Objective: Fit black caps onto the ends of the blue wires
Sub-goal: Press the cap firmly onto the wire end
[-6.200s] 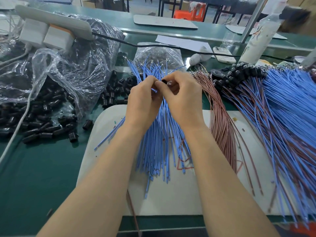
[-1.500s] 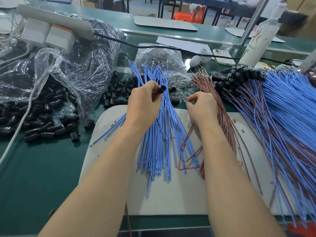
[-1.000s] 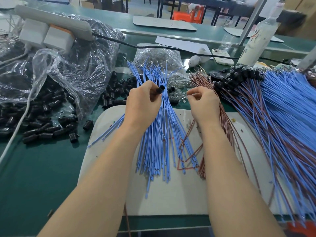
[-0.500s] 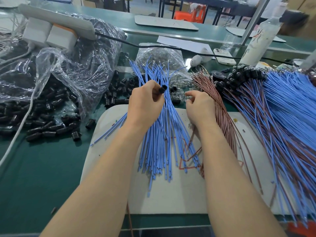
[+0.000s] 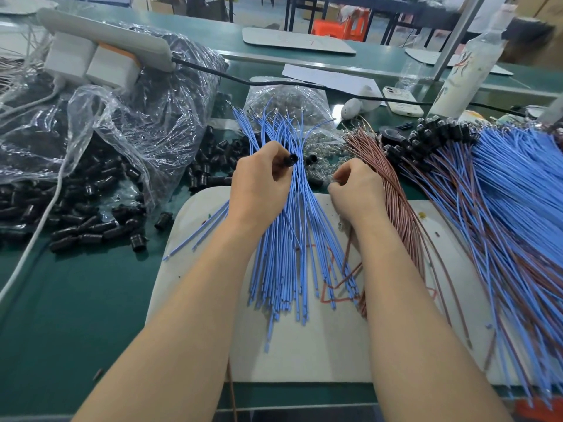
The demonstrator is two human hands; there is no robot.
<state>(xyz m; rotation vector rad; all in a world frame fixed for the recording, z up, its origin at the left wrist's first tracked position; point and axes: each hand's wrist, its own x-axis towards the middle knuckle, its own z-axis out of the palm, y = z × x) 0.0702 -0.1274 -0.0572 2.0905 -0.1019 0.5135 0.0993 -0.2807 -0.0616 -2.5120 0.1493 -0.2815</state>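
Left hand (image 5: 262,187) pinches 1 black cap (image 5: 291,159) above blue wires (image 5: 289,254) fanned across a white mat (image 5: 304,354), apparently ready for fitting; right hand (image 5: 358,193) curls its fingers, whether gripping anything cannot be told.

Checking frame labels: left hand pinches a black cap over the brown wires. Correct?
Not quite. The left hand does pinch a black cap, but over the blue wires, not the brown wires, which lie off to the side by the right hand. The head view shows it.
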